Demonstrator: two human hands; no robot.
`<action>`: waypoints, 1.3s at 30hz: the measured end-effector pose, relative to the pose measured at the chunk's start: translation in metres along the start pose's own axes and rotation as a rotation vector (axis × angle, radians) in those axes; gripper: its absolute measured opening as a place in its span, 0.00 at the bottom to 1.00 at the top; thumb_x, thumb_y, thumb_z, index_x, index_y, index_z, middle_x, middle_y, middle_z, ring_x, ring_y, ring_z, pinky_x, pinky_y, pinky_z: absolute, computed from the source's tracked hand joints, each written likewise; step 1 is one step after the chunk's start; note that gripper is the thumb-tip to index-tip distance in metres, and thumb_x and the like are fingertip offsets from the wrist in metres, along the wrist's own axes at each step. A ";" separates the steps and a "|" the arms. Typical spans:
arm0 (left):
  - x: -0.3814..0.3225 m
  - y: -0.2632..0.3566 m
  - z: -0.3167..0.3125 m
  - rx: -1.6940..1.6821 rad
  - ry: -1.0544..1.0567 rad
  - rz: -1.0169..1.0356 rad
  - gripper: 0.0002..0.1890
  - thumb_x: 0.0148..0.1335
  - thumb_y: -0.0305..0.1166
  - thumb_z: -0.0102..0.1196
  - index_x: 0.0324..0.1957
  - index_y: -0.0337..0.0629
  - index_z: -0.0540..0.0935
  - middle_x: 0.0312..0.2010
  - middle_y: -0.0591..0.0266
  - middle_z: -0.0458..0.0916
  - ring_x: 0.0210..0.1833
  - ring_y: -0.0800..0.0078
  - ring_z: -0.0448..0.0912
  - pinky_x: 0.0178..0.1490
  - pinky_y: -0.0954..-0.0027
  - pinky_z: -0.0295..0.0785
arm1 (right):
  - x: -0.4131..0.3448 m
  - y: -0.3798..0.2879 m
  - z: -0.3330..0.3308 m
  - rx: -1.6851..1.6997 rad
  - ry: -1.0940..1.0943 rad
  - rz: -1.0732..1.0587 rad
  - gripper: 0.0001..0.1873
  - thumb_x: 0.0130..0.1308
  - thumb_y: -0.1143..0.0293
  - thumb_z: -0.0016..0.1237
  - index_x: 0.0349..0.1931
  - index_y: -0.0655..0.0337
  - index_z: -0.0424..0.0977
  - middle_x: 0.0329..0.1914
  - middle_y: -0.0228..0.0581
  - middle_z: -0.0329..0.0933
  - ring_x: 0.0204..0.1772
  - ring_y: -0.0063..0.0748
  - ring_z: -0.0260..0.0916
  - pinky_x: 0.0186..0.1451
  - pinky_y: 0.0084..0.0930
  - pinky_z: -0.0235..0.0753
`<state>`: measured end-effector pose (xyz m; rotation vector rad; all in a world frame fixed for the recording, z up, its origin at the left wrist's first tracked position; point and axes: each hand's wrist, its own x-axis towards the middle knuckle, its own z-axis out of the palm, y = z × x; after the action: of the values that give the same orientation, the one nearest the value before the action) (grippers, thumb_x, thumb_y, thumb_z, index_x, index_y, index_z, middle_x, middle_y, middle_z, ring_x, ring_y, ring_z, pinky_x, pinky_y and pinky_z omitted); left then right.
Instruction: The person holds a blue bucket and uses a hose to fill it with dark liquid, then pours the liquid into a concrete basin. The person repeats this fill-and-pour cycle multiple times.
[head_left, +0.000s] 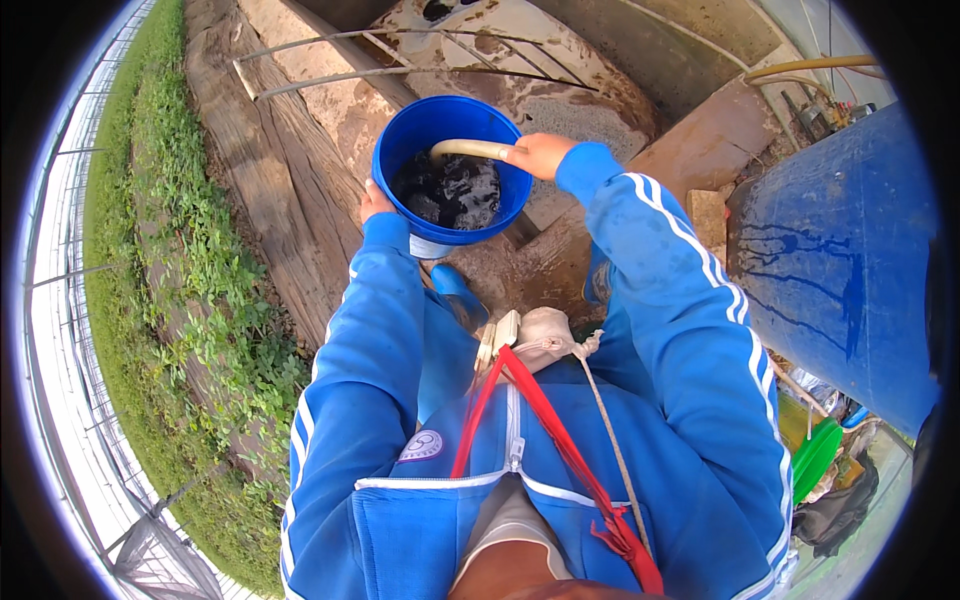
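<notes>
A blue plastic bucket (454, 234) stands tilted in front of me, partly filled with dark, rippling liquid (450, 187). My left hand (375, 201) grips its left side, the thumb near the rim. From the opposite side my right hand (544, 154) reaches over the rim, closed around a pale, curved hose (469, 147). The hose's far end points down into the bucket, at the liquid. Below the blue rim, part of a white surface (431, 248) shows; I cannot tell whether it belongs to the bucket.
A metal ladder-like frame (420, 71) lies across a wet concrete pit (480, 15) beyond the bucket. At right stands a big blue barrel (840, 262), with a yellow hose (814, 66) above it. Wooden boards (274, 172) and leafy plants (195, 262) run along the left. My boot (459, 291) is below the bucket.
</notes>
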<state>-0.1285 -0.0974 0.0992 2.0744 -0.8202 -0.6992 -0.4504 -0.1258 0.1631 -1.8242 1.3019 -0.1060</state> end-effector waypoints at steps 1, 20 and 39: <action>-0.004 0.001 -0.002 -0.020 -0.008 0.006 0.32 0.64 0.53 0.37 0.49 0.30 0.75 0.42 0.46 0.79 0.44 0.57 0.78 0.50 0.64 0.70 | 0.000 -0.001 0.001 -0.005 -0.010 0.008 0.28 0.65 0.44 0.33 0.38 0.63 0.72 0.33 0.48 0.75 0.35 0.46 0.69 0.42 0.40 0.67; -0.023 0.019 0.008 -0.052 -0.022 0.084 0.32 0.63 0.54 0.38 0.44 0.29 0.77 0.37 0.47 0.81 0.40 0.59 0.79 0.47 0.65 0.71 | -0.010 -0.003 -0.031 0.080 -0.151 0.180 0.27 0.65 0.43 0.36 0.42 0.61 0.70 0.17 0.34 0.63 0.19 0.27 0.57 0.21 0.31 0.59; -0.017 0.019 0.010 -0.008 0.017 0.029 0.32 0.64 0.53 0.37 0.45 0.28 0.77 0.38 0.45 0.81 0.41 0.55 0.79 0.48 0.64 0.71 | 0.011 0.027 -0.009 -0.094 -0.065 0.185 0.35 0.64 0.40 0.25 0.43 0.65 0.74 0.41 0.54 0.76 0.46 0.55 0.71 0.51 0.44 0.67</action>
<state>-0.1522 -0.0990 0.1123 2.0547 -0.8351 -0.6669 -0.4695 -0.1420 0.1455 -1.7608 1.4430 0.1153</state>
